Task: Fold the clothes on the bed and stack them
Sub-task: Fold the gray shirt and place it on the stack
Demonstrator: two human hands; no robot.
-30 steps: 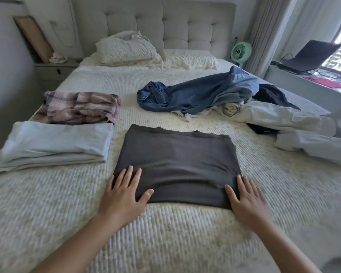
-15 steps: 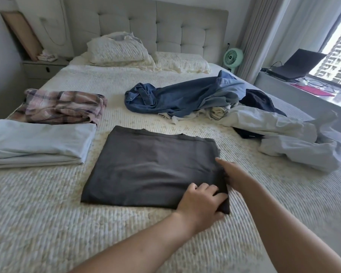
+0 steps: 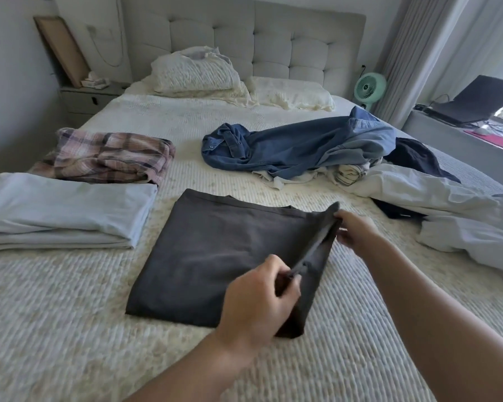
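A dark grey shirt point(image 3: 212, 256), partly folded into a rectangle, lies on the bed point(image 3: 55, 329) in front of me. Its right edge is lifted off the cover. My left hand point(image 3: 256, 297) pinches the near right corner of that edge. My right hand point(image 3: 356, 232) pinches the far right corner. To the left lie a folded light blue garment point(image 3: 61, 210) and, behind it, a folded pink plaid garment point(image 3: 108, 155). An unfolded blue denim shirt point(image 3: 296, 146) sprawls behind the grey shirt, over pale clothes, with white garments point(image 3: 436, 195) and a dark one point(image 3: 415, 155) at the right.
Pillows point(image 3: 198, 74) lean on the tufted headboard. A nightstand point(image 3: 90, 97) stands at the far left, a green fan point(image 3: 369, 88) at the far right. A ledge at the right carries a laptop point(image 3: 476, 100) and cables.
Both hands left the shirt's front edge, went to its right side, and now lift that edge off the bed. The view has turned slightly.
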